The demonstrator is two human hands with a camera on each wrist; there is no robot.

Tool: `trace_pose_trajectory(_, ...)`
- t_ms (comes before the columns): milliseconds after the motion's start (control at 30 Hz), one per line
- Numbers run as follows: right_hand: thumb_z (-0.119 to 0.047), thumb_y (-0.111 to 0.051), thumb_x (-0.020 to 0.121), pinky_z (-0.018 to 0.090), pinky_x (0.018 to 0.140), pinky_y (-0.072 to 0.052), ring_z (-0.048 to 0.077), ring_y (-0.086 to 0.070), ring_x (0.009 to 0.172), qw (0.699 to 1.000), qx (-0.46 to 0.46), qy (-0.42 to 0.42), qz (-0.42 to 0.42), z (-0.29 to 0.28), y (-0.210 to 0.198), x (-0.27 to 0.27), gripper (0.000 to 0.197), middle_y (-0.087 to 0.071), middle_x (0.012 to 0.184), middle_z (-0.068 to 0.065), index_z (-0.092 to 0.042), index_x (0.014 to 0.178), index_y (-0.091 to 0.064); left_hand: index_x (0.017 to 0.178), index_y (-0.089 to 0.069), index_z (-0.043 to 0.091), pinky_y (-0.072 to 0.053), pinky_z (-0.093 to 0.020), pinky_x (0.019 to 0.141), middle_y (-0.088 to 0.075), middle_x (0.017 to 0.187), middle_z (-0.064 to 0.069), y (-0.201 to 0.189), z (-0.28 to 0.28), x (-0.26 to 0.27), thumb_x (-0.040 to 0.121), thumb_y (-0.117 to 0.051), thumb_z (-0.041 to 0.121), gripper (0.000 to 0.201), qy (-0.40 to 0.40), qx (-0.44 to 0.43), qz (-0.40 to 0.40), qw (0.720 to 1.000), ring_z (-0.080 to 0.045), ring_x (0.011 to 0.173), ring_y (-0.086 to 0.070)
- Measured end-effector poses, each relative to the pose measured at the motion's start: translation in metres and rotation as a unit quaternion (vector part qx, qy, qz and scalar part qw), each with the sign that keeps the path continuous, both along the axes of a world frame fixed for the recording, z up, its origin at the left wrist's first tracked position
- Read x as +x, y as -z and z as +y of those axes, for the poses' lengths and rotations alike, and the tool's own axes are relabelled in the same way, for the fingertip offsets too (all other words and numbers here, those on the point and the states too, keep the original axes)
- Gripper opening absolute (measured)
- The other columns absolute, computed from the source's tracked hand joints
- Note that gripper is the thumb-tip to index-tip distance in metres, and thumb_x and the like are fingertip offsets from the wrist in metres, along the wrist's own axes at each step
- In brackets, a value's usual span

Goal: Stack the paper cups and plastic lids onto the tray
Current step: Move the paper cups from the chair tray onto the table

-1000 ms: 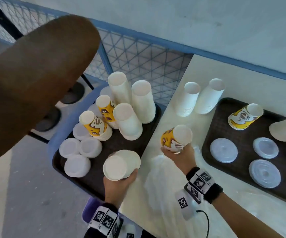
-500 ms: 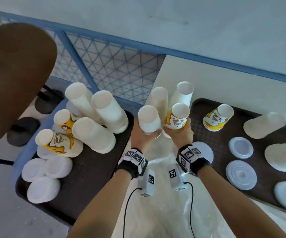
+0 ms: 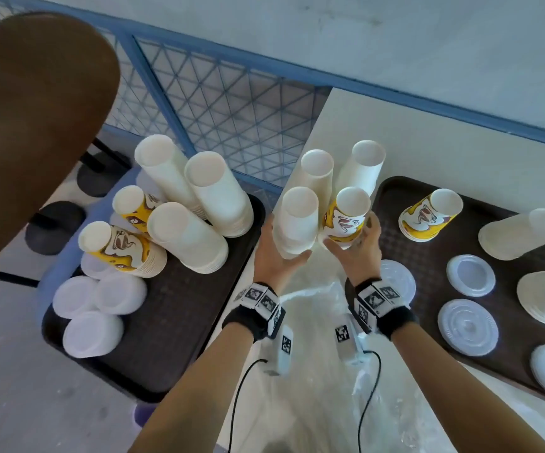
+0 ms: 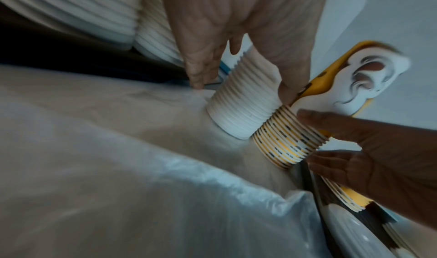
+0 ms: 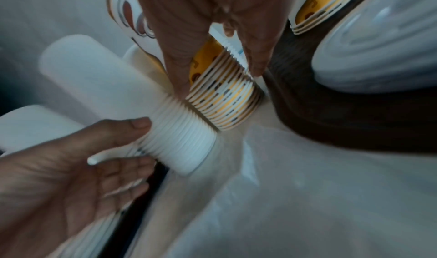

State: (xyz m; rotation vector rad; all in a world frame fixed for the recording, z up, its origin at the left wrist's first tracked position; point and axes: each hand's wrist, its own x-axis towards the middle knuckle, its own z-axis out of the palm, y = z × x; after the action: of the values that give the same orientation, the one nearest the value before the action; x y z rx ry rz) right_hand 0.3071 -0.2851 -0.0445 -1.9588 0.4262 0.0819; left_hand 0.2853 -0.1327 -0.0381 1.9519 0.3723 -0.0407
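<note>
Hidden or unclear: both wrist views are blurred; the mouths of your two held stacks face the plastic sheet (image 3: 313, 322) and cannot be seen. The right tray (image 3: 428, 253) is cut off at the frame's right edge, and a brown rounded shape (image 3: 32, 125) blocks the upper left of the head view.

Hands: your left hand (image 3: 276, 256) grasps the white cup stack (image 3: 297, 223), thumb and fingers wrapped round its ribbed rims. Your right hand (image 3: 356, 246) grasps the yellow printed cup stack (image 3: 346, 220) the same way. In the wrist views the two stacks touch at their rims.

Location: both stacks are held bottoms-up over the counter (image 3: 444, 148), between the left tray (image 3: 166, 322) and the right tray, just in front of two more white stacks (image 3: 340, 174) standing on the counter.

Edges and room: the counter's left edge runs right beside your left hand; the left tray sits past that edge. A blue mesh fence (image 3: 225, 103) stands behind. Bare tray surface shows on the left tray's near half.

Left tray holds: three white cup stacks (image 3: 199, 207), two yellow printed stacks (image 3: 124, 243), white lid piles (image 3: 98, 308) at its left side.

Right tray holds: one yellow printed stack (image 3: 428, 217), loose clear lids (image 3: 469, 325), flattened white stacks (image 3: 523, 233) lying on their sides.
</note>
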Motion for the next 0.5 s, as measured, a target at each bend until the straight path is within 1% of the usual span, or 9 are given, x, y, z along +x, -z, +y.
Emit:
trace_pose_trajectory(33,-0.02,-0.08,0.068,0.038,0.103,-0.039,0.026,-0.046,0.126,1.0,0.006,0.004,0.0,-0.002,0.0,-0.009,0.096,-0.044,0.139,0.011,-0.013,0.142,-0.019,0.127,-0.04,0.023,-0.037,-0.013,0.096,-0.051,0.123,0.012,-0.002,0.006,-0.013,0.065,-0.079,0.021,0.074,0.003,-0.006,-0.004,1.0,0.004,0.113,-0.048)
trace_pose_trajectory(67,-0.018,-0.077,0.07,0.04,0.105,-0.039,0.024,-0.044,0.125,1.0,0.006,0.011,0.003,-0.002,-0.001,-0.022,0.093,-0.04,0.14,0.012,-0.013,0.142,-0.019,0.129,-0.041,0.02,-0.038,-0.019,0.1,-0.051,0.126,0.009,-0.001,0.012,-0.027,0.07,-0.078,0.017,0.07,0.002,-0.01,-0.003,1.0,0.001,0.115,-0.047)
trace_pose_trajectory(100,-0.014,-0.074,0.073,0.042,0.103,-0.041,0.022,-0.046,0.119,1.0,-0.002,0.016,0.004,-0.001,-0.001,-0.036,0.084,-0.041,0.136,0.012,-0.011,0.141,-0.024,0.128,-0.044,0.018,-0.04,-0.026,0.101,-0.053,0.125,0.004,-0.001,0.019,-0.043,0.074,-0.075,0.016,0.063,-0.008,-0.008,0.002,1.0,-0.005,0.115,-0.05)
trace_pose_trajectory(133,-0.01,-0.071,0.076,0.043,0.099,-0.045,0.02,-0.048,0.108,1.0,-0.018,0.014,-0.004,0.004,-0.001,-0.051,0.072,-0.044,0.126,0.012,-0.009,0.136,-0.032,0.123,-0.049,0.018,-0.044,-0.029,0.098,-0.057,0.119,0.002,0.001,0.027,-0.059,0.077,-0.073,0.014,0.052,-0.027,-0.004,-0.003,1.0,-0.01,0.11,-0.054)
trace_pose_trajectory(200,-0.004,-0.067,0.078,0.044,0.085,-0.051,0.018,-0.05,0.089,0.998,-0.044,-0.026,-0.033,0.022,-0.003,-0.078,0.046,-0.048,0.106,0.008,-0.007,0.12,-0.049,0.109,-0.054,0.023,-0.049,-0.028,0.086,-0.062,0.102,0.003,0.002,0.043,-0.086,0.08,-0.069,0.011,0.035,-0.081,0.003,-0.02,0.997,-0.012,0.094,-0.06)
trace_pose_trajectory(267,-0.002,-0.066,0.078,0.037,0.075,-0.05,0.013,-0.051,0.08,0.993,-0.036,-0.102,-0.053,0.049,-0.007,-0.094,0.031,-0.049,0.097,0.003,-0.009,0.107,-0.057,0.1,-0.052,0.029,-0.049,-0.027,0.078,-0.062,0.093,0.005,-0.001,0.062,-0.106,0.081,-0.067,0.008,0.032,-0.155,0.0,-0.03,0.987,-0.013,0.084,-0.061)
trace_pose_trajectory(333,-0.007,-0.066,0.079,0.027,0.075,-0.045,0.005,-0.051,0.082,0.981,-0.008,-0.182,-0.069,0.081,-0.015,-0.096,0.029,-0.049,0.097,-0.001,-0.012,0.106,-0.058,0.099,-0.05,0.026,-0.047,-0.028,0.073,-0.06,0.09,0.002,-0.008,0.084,-0.115,0.08,-0.068,0.006,0.033,-0.232,-0.01,-0.054,0.971,-0.017,0.079,-0.06)
trace_pose_trajectory(433,-0.017,-0.07,0.078,0.019,0.084,-0.039,0.004,-0.047,0.093,0.962,0.025,-0.257,-0.093,0.129,-0.036,-0.082,0.045,-0.047,0.107,-0.003,-0.015,0.119,-0.051,0.106,-0.045,0.014,-0.046,-0.029,0.07,-0.056,0.097,-0.007,-0.026,0.119,-0.11,0.079,-0.069,0.007,0.037,-0.316,0.003,-0.105,0.943,-0.021,0.082,-0.056)
trace_pose_trajectory(500,-0.021,-0.073,0.075,0.018,0.09,-0.035,0.005,-0.043,0.106,0.957,0.037,-0.273,-0.092,0.154,-0.051,-0.07,0.062,-0.046,0.119,0.0,-0.016,0.129,-0.043,0.115,-0.042,0.007,-0.048,-0.021,0.07,-0.052,0.108,-0.01,-0.04,0.146,-0.1,0.079,-0.07,0.008,0.046,-0.355,0.021,-0.142,0.924,-0.018,0.092,-0.054)
